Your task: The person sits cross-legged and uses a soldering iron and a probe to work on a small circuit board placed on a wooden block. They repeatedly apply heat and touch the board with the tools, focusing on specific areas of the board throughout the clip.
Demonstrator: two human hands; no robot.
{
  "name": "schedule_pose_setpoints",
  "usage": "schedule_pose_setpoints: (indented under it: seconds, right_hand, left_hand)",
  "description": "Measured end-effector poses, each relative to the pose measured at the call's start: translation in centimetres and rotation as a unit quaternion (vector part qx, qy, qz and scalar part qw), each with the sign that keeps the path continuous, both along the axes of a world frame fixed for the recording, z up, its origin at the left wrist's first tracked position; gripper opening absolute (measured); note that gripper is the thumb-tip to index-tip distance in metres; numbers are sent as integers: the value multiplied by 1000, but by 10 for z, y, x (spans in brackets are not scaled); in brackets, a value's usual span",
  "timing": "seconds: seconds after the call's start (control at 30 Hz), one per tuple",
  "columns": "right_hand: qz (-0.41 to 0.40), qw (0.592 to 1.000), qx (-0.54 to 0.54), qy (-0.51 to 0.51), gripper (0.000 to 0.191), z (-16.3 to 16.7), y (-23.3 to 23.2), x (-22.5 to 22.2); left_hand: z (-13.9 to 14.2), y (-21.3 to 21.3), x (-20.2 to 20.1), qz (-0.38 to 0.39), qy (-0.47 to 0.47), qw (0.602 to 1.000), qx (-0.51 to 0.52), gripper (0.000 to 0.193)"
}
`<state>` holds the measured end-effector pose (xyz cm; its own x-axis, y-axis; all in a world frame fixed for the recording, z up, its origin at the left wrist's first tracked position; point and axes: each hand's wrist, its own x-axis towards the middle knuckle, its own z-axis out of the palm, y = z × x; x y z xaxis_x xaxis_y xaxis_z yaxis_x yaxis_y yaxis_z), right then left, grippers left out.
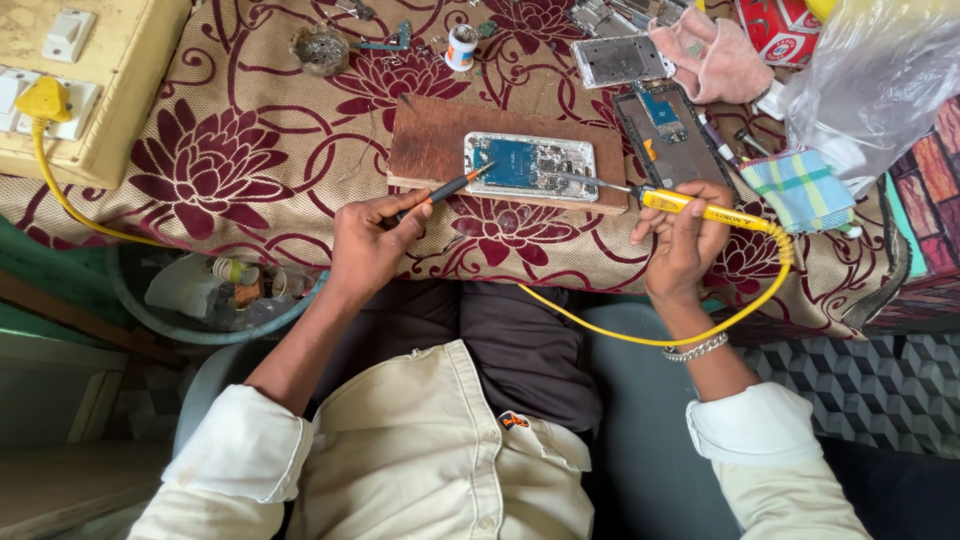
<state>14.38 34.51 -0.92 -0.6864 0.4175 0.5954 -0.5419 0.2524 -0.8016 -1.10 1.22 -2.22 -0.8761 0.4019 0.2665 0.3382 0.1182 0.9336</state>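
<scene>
Between the two hands, on a wooden board (432, 140) laid over the bench's maroon flowered cloth (230, 150), lies an opened phone (530, 163) with its blue circuit board showing. The left hand (368, 245) is closed around a dark screwdriver with an orange collar (447, 188), held like a pen, its tip reaching up and to the right to the phone's near left edge. The right hand (688, 240) is closed around a yellow soldering iron (700, 208); its thin metal tip runs leftward onto the phone's right half. The iron's yellow cord (650, 335) loops from behind the right hand down over the person's lap. A metal bracelet (695, 348) sits on the right wrist.

Just beyond the right hand lies a second stripped phone frame (668, 130), and farther up a bare metal phone plate (620, 60) beside a pink cloth (712, 55). To the right of the right hand is a folded checked cloth (800, 188) beneath a clear plastic bag (880, 70). Well beyond the left hand stand a small round dish (320, 48) and a little white bottle (460, 46). Far to the left, a yellow plug (42, 100) sits in a cream switchboard (110, 90).
</scene>
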Motion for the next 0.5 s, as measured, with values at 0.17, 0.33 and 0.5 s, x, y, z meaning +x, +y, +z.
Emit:
schedule_pose_setpoints:
  seconds: [0.17, 0.33, 0.5]
  right_hand:
    - [8, 1000, 25, -6, 34, 0, 1, -2]
    - [17, 999, 33, -5, 32, 1, 0, -2]
    - [28, 999, 24, -13, 32, 2, -1, -3]
  left_hand:
    - [1, 1, 0, -1, -24, 1000, 12, 26]
    - [3, 1, -1, -16, -37, 998, 38, 25]
    - [5, 1, -2, -17, -74, 997, 28, 26]
